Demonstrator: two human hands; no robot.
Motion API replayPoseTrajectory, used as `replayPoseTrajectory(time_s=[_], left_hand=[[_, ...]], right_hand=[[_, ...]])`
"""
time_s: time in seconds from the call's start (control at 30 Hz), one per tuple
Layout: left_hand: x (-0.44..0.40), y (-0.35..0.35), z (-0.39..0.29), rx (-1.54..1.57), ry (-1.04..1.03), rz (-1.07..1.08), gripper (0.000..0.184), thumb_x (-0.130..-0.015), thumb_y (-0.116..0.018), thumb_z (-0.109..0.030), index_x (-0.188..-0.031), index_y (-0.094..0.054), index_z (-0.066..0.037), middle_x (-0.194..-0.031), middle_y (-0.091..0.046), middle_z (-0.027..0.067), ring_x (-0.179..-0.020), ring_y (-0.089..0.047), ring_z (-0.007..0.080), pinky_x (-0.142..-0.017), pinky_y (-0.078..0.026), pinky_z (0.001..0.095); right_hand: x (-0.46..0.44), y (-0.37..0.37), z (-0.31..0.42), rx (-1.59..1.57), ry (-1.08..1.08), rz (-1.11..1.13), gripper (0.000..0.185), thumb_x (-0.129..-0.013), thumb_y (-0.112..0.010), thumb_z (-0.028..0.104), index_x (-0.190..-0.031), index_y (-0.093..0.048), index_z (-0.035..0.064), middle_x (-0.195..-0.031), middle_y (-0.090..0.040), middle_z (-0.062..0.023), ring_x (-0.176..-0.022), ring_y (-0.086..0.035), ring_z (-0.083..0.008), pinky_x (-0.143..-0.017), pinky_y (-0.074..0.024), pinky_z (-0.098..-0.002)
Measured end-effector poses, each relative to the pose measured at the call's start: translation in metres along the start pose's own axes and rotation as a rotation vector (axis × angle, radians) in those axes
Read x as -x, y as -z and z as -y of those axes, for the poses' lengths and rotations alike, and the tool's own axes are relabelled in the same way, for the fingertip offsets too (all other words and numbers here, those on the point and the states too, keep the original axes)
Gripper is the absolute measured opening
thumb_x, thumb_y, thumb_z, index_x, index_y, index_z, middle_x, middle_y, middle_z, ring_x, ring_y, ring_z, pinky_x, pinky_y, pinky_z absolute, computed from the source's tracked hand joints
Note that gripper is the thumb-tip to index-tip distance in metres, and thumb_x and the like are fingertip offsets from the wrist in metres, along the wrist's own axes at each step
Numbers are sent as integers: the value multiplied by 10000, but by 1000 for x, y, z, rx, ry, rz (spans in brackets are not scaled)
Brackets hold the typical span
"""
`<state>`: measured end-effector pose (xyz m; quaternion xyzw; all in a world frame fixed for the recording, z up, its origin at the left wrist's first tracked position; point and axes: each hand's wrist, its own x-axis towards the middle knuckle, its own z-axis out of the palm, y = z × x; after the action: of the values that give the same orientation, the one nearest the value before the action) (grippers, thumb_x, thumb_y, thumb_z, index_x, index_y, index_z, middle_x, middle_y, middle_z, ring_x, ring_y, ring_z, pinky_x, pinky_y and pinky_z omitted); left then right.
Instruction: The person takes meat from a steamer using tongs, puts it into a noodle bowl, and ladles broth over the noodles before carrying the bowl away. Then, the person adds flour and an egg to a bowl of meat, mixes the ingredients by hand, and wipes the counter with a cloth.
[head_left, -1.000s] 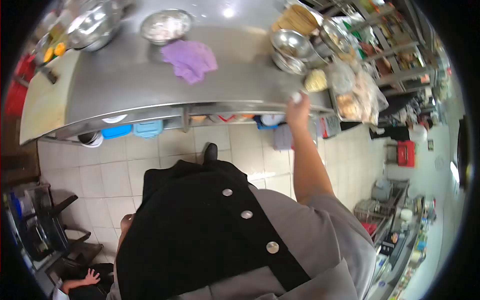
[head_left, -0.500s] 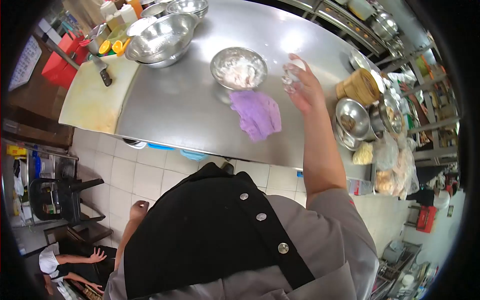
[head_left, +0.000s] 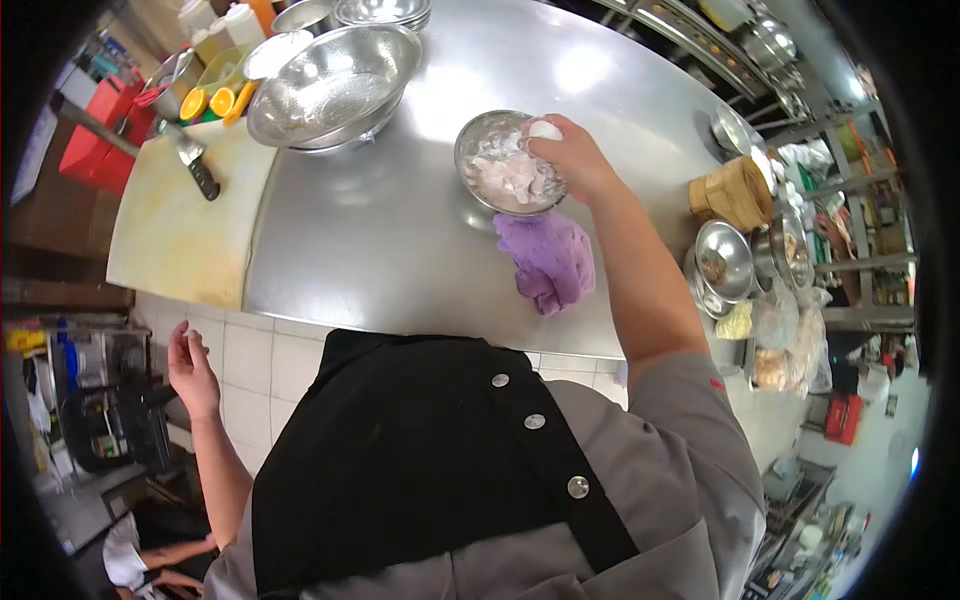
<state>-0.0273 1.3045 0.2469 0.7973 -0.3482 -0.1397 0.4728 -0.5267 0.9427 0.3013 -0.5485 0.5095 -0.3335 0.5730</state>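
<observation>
My right hand point(head_left: 572, 155) is closed around a white egg point(head_left: 545, 130) at the right rim of a metal bowl point(head_left: 468, 140). Pale pieces coated in white powder point(head_left: 510, 178) fill that bowl. Just below it a crumpled purple cloth point(head_left: 548, 262) lies on the steel table point(head_left: 380, 240). Away from the table, over the floor at the left, my left hand point(head_left: 193, 372) hangs with its fingers apart, holding nothing.
A cutting board point(head_left: 180, 240) with a knife point(head_left: 200, 172) lies at the left, near orange halves point(head_left: 208, 102). A large colander point(head_left: 340, 85) stands behind. Bowls point(head_left: 725, 255) and a wooden steamer point(head_left: 732, 193) are at the right. Another person point(head_left: 125, 555) is at the lower left.
My right hand has moved from the table's right front edge to the powdered bowl, with the egg in it. My left hand has risen and moved outward. The view has shifted.
</observation>
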Motion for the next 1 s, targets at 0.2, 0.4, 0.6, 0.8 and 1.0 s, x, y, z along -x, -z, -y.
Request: replayPoseTrajectory(time_s=[0.2, 0.4, 0.6, 0.8, 1.0], left_hand=[[-77, -46, -39, 208, -198, 191, 317, -1009, -565, -151, -1293, -556, -10, -932, -550, -13, -836, -513, 77, -783, -452, 231], [-130, -85, -60, 341, -322, 411, 315, -1005, -572, -142, -1292, -552, -13, -909, -526, -27, -813, -486, 65, -761, -425, 212], [-152, -113, -88, 298, -399, 503, 359, -986, -599, -154, -1323, -541, -46, -931, -560, -28, -823, -510, 53, -751, -431, 206], [-145, -148, -135, 29, -524, 412, 591, -887, -722, -257, -1389, -479, -61, -1176, -608, 115, -1062, -579, 193, -899, -471, 350], [-151, -164, -148, -53, -686, 485, 585, -815, -788, -269, -1300, -548, -46, -1222, -595, 166, -1139, -569, 284, -969, -455, 408]], right_hand=[[15, -25, 22, 34, -193, -91, 351, -824, -694, 123, -1150, -605, 29, -973, -644, -77, -847, -632, -162, -730, -529, -312], [12, -37, 18, 66, -207, -244, 411, -900, -620, 171, -1277, -540, 26, -1050, -649, -103, -883, -656, -182, -735, -557, -325], [21, -36, 25, 147, -239, -277, 416, -917, -609, 219, -1291, -546, 49, -1062, -649, -96, -895, -650, -174, -713, -551, -311], [34, -28, 49, 414, -198, -244, 394, -893, -634, 253, -1231, -599, 54, -1009, -656, -81, -800, -607, -140, -631, -483, -271], [40, -20, 72, 173, -88, -217, 334, -893, -658, 256, -1160, -626, 57, -850, -632, -24, -733, -576, -93, -583, -439, -228]])
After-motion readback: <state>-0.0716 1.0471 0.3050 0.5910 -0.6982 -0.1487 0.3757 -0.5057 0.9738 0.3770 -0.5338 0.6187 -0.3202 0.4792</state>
